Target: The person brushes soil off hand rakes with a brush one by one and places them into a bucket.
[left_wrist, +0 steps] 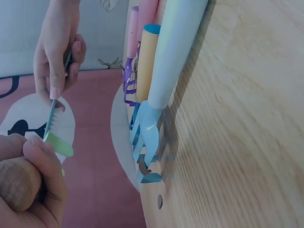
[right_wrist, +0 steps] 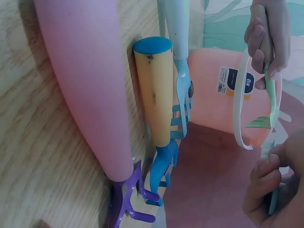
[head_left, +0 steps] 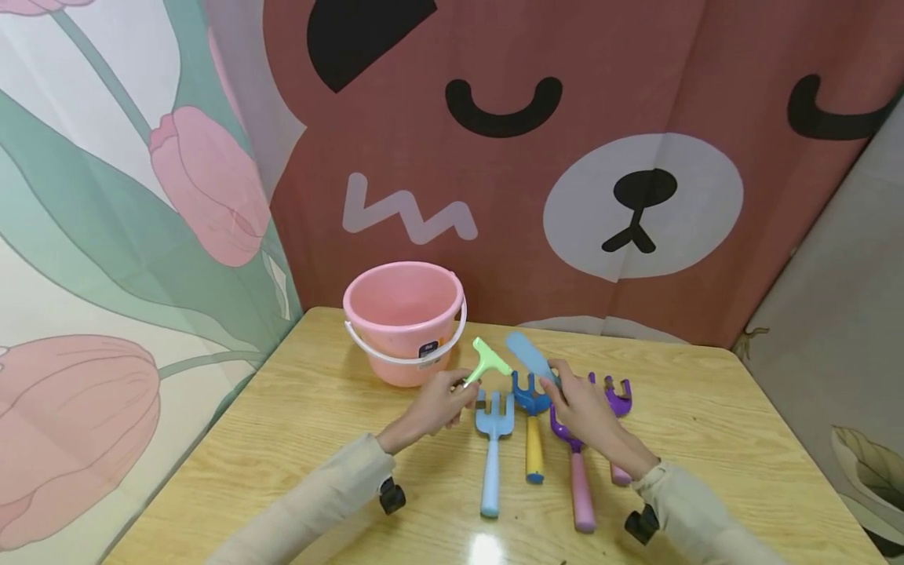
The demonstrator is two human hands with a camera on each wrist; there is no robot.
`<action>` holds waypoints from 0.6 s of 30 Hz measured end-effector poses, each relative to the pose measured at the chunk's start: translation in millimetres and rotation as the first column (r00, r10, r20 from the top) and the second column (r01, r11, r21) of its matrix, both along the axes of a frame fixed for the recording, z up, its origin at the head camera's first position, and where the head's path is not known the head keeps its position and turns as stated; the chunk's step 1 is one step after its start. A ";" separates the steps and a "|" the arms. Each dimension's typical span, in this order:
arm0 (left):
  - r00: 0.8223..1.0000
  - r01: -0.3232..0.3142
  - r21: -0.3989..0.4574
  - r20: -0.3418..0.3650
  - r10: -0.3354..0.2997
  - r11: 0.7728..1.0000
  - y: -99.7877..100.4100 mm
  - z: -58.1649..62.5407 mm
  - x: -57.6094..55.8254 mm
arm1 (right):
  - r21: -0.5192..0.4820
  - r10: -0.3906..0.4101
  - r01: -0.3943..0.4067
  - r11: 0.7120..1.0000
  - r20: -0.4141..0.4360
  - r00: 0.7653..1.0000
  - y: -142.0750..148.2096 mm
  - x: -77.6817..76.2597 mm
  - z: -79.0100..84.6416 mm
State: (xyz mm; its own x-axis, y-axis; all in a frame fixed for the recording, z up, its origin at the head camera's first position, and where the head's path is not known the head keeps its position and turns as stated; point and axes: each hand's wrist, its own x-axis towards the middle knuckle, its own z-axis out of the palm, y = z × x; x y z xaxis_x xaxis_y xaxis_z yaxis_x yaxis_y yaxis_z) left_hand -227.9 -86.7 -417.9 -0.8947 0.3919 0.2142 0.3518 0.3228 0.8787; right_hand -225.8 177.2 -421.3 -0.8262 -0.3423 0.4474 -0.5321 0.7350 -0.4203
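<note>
Green tool in left hand, blue flat tool in right hand: curled fingers grip their near ends, probably leaving heads free, right of the far pink bucket, the light-blue fork lying nearer.

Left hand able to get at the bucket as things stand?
Likely yes: the left hand is close to the bucket, and nothing stands between them. It grips the green tool, though, so taking hold would probably mean setting that down first.
</note>
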 end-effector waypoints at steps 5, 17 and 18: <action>1.000 -0.002 -0.021 -0.013 0.002 1.000 0.7 2.6 0.0 | 0.019 -0.002 0.001 1.000 0.018 1.000 -0.4 3.8 -1.6; 0.998 -0.022 0.019 -0.063 0.023 1.000 -0.8 12.9 -1.3 | 0.007 0.024 -0.024 1.000 0.046 0.999 2.0 4.8 -5.9; 0.997 -0.021 0.026 -0.067 0.023 0.999 -1.0 14.2 -1.4 | 0.007 0.029 -0.029 1.000 0.046 0.999 1.9 4.9 -5.8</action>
State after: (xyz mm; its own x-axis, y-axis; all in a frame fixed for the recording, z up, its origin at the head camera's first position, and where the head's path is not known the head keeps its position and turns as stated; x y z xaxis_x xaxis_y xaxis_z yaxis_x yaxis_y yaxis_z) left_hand -229.3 -87.7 -403.8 -0.8864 0.3656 0.2839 0.4033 0.3091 0.8613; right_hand -220.9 179.1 -427.1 -0.8356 -0.3697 0.4063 -0.5335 0.7226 -0.4396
